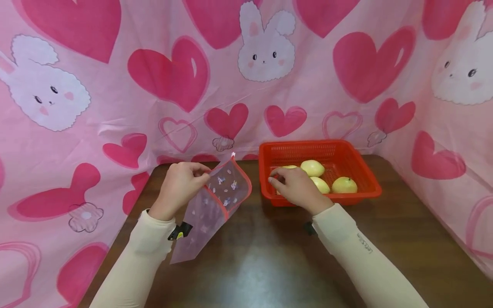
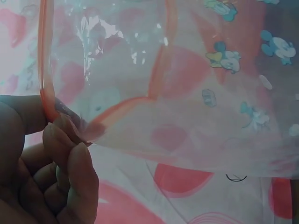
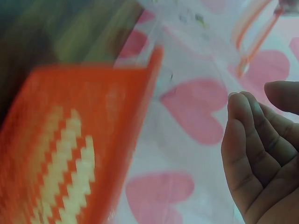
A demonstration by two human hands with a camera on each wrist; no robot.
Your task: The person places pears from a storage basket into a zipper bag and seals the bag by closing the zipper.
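My left hand (image 1: 180, 186) pinches one corner of the mouth of a clear plastic zip bag (image 1: 208, 224) with an orange-red edge and small cartoon prints. The bag's mouth gapes and its body hangs down to the left, over the table. In the left wrist view, thumb and fingertips grip the orange zip strip (image 2: 46, 60). My right hand (image 1: 298, 188) hovers at the near left rim of a red plastic basket (image 1: 366, 171), fingers loosely bent and holding nothing. Several pale yellow fruits (image 1: 344, 185) lie in the basket, some partly hidden behind this hand.
The dark brown wooden table (image 1: 262, 256) stands against a pink cloth (image 1: 223, 85) printed with hearts and rabbits. This cloth also rises along the left and right sides. The basket sits at the table's back right.
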